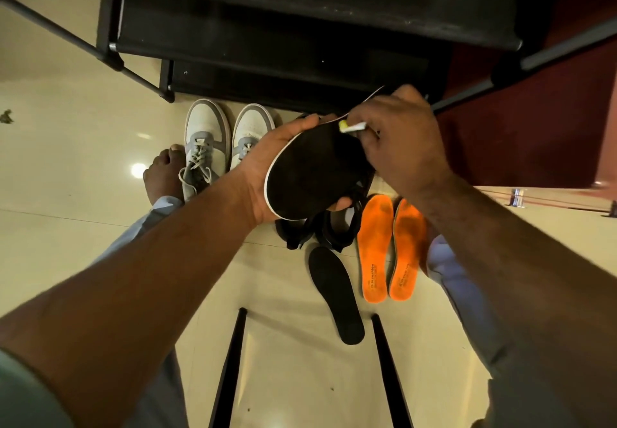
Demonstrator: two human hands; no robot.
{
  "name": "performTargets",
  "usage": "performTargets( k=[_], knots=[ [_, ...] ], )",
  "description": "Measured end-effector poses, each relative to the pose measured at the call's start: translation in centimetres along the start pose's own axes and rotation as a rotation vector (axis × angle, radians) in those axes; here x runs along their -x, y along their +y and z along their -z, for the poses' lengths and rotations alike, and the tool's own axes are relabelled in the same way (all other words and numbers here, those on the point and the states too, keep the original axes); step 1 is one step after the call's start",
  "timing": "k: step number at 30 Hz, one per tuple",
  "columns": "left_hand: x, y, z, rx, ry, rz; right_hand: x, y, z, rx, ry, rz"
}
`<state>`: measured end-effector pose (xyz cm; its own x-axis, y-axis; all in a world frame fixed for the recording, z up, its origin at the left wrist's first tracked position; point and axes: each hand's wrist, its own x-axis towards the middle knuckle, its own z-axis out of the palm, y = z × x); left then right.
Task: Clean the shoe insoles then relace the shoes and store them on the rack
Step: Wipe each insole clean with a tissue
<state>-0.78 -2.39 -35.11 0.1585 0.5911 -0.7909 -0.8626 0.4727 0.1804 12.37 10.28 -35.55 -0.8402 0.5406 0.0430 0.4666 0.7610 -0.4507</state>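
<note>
At frame centre, the left hand (267, 173) cupped a black insole (310, 170) steady while the right hand (400, 140) pinched a small brush (350, 127) against it.

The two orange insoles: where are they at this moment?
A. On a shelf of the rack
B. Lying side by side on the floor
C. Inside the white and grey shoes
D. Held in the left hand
B: the two orange insoles lie side by side on the floor, right of a black insole; the left hand holds another black insole.

Bare forearms, pale blue trousers (467, 294), bare foot (163, 173).
</note>
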Motion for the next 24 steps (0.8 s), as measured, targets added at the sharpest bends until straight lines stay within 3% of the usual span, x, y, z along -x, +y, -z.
performTargets(
  k=[2,5,8,11,13,19,21,24],
  knots=[
    [-0.1,0.1,-0.1,-0.006,0.02,-0.006,0.1,-1.6,-0.1,-0.13,-0.034,-0.047],
    [-0.4,0.0,0.1,0.022,0.041,0.01,0.2,-4.1,0.0,-0.333,-0.119,0.038],
    [-0.2,-0.1,0.0,-0.009,-0.008,-0.002,-0.2,-2.5,0.1,-0.244,-0.079,0.011],
    [-0.1,0.0,0.0,-0.009,-0.019,-0.022,-0.6,-0.3,0.5,-0.111,-0.029,-0.191],
    [-0.2,0.0,-0.1,-0.002,-0.003,-0.034,-0.4,-1.6,0.6,-0.16,-0.037,-0.232],
    [-0.2,0.6,-0.2,0.091,0.044,-0.094,0.7,-7.6,0.9,-0.488,-0.232,-0.094],
    [-0.2,0.5,-0.4,0.065,0.025,-0.086,0.1,-5.7,0.7,-0.459,-0.255,-0.251],
    [0.0,0.0,-0.8,0.022,-0.02,-0.081,-0.5,-3.1,0.5,-0.385,-0.149,-0.446]
  ],
)
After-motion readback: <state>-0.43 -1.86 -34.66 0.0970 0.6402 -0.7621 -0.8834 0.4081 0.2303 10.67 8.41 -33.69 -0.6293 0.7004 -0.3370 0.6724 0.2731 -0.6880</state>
